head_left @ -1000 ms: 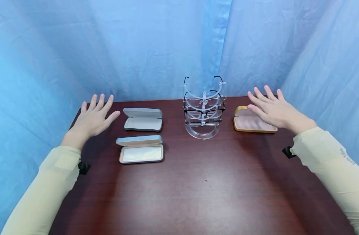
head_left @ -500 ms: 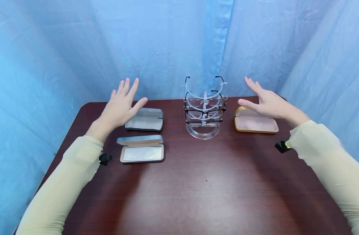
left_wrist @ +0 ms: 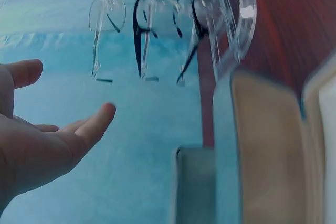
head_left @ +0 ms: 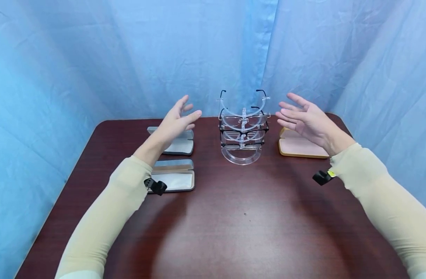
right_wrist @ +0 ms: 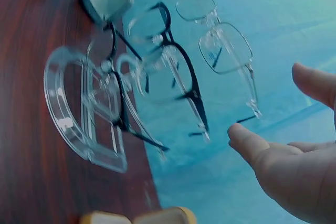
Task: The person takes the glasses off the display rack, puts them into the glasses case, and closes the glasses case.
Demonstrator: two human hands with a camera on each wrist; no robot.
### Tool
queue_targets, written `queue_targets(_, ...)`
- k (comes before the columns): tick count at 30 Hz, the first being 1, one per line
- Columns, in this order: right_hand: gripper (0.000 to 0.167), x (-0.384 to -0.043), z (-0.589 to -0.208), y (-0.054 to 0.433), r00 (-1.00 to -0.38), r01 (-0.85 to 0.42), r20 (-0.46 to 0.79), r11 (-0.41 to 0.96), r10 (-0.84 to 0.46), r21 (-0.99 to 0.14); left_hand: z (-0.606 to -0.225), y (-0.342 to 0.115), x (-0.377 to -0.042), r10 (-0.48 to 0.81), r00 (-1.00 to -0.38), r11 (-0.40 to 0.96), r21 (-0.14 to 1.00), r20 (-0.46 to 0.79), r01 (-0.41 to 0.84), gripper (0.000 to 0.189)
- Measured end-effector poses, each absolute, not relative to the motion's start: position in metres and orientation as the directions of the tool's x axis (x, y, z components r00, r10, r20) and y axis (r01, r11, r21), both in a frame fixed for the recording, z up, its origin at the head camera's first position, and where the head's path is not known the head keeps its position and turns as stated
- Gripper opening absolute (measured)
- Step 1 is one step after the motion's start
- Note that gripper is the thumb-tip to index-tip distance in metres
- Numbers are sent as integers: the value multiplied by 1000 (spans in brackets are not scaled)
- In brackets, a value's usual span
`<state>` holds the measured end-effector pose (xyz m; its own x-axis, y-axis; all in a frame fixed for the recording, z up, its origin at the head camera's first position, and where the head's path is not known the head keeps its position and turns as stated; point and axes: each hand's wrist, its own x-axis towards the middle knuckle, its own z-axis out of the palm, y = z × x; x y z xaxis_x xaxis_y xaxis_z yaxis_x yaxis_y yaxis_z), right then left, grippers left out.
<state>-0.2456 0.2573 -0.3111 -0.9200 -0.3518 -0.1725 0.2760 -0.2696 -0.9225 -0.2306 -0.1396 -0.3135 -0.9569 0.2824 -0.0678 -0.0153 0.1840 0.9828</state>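
Observation:
A clear acrylic display stand [head_left: 241, 161] stands near the back of the table, holding several eyeglasses one above another. The top pair of thin wire-rimmed glasses [right_wrist: 251, 51] sits above black-framed glasses [right_wrist: 187, 62] in the right wrist view. Left of the stand, my left hand [head_left: 172, 124] hovers with fingers extended and thumb apart, touching nothing. It covers part of a grey glasses case [head_left: 182, 146]. On the stand's other side, my right hand [head_left: 310, 123] hovers with loosely bent fingers, holding nothing. Behind it lies an open yellow glasses case [head_left: 296, 148], partly hidden.
An open blue-grey glasses case [head_left: 179, 181] with a white cloth inside lies in front of the grey case, partly behind the left forearm. The dark red wooden table [head_left: 234, 232] ends at a blue curtain [head_left: 199, 58].
My left hand has swung right from the table's left side toward the stand. My right hand has shifted slightly left and turned its palm inward. The glasses and cases have stayed put.

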Motion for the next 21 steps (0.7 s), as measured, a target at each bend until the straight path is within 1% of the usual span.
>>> queue_targets(2, 86, -246, -314, 255, -910, 319, -196, -314, -365, -894, -317, -132, -233, 293, -949, 77, 993, -112, -93, 82)
queue_targets(4, 87, -246, -316, 253, -900, 351, -218, -330, -377, -876, -320, -127, -235, 308, -939, -1, 987, -154, -162, 78)
queue_targets(7, 87, -246, -318, 249, -888, 384, -243, -337, -391, -860, -325, -121, -238, 326, -925, -46, 975, -193, -219, 71)
queue_targets(12, 87, -247, -323, 245, -867, 430, -282, -332, -411, -840, -334, -118, -241, 346, -910, -60, 962, -230, -266, 60)
queue_targets(15, 86, -246, -325, 243, -859, 441, -296, -311, -417, -842, -339, -116, -243, 367, -895, -67, 953, -252, -296, 58)
queue_targets(21, 84, -245, -329, 244, -863, 436, -292, -313, -413, -844, -341, -108, -245, 416, -866, -6, 952, -277, -307, 56)
